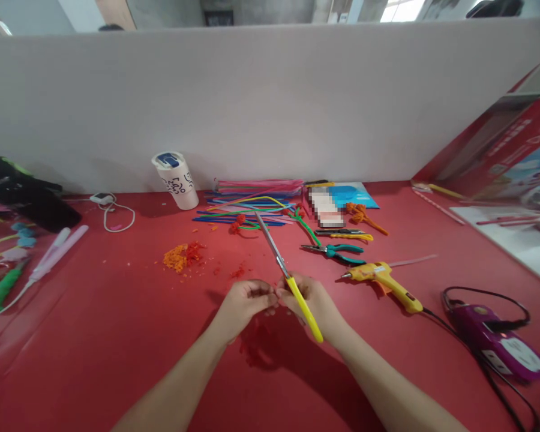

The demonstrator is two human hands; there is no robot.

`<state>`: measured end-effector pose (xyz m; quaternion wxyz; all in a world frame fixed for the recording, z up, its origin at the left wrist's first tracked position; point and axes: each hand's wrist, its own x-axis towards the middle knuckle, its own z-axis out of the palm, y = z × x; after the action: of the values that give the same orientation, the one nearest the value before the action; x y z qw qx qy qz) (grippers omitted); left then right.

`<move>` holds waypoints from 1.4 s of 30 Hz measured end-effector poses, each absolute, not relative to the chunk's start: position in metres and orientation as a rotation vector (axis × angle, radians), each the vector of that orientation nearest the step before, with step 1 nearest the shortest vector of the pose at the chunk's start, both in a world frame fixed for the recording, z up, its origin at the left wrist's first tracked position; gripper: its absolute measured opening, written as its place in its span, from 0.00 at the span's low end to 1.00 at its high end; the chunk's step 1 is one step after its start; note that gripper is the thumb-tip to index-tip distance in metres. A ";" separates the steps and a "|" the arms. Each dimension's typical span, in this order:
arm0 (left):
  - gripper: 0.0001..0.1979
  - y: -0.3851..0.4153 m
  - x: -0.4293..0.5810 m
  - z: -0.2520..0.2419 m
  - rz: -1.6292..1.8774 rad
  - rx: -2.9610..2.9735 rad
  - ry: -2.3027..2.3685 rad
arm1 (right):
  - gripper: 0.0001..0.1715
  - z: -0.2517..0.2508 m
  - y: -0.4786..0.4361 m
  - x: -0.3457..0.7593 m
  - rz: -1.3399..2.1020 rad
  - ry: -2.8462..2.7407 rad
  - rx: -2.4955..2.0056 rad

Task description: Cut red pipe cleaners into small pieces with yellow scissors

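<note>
A pair of scissors with yellow handles is in my right hand, its closed blades pointing up and away to the left. My left hand is closed in a pinch, its fingertips meeting those of my right hand. Whatever sits between the fingertips is too small and too hidden to name; a hint of red shows there. Below my hands lie red scraps on the red table, partly in shadow. Beyond my left hand is a heap of orange and red clippings.
Behind my hands lie coloured pipe cleaners and a white tumbler. Pliers, a yellow glue gun and a corded purple power strip are on the right. A green-handled tool lies far left. A white partition rises behind.
</note>
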<state>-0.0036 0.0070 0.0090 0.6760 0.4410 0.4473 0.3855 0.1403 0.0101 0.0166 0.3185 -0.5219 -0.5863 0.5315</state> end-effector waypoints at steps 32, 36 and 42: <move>0.03 0.022 -0.022 0.007 1.450 0.618 1.069 | 0.15 0.001 0.004 0.153 0.138 -2.595 -1.669; 0.03 0.021 -0.022 0.009 1.454 0.624 1.065 | 0.15 0.001 0.004 0.152 0.152 -2.598 -1.665; 0.03 0.021 -0.023 0.010 1.444 0.617 1.071 | 0.13 0.005 0.003 0.151 0.173 -2.613 -1.708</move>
<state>-0.0229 0.0209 0.0095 0.5814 0.2640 0.4586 0.6180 0.1514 0.0033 0.0054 0.0076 -0.5463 -0.8357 0.0552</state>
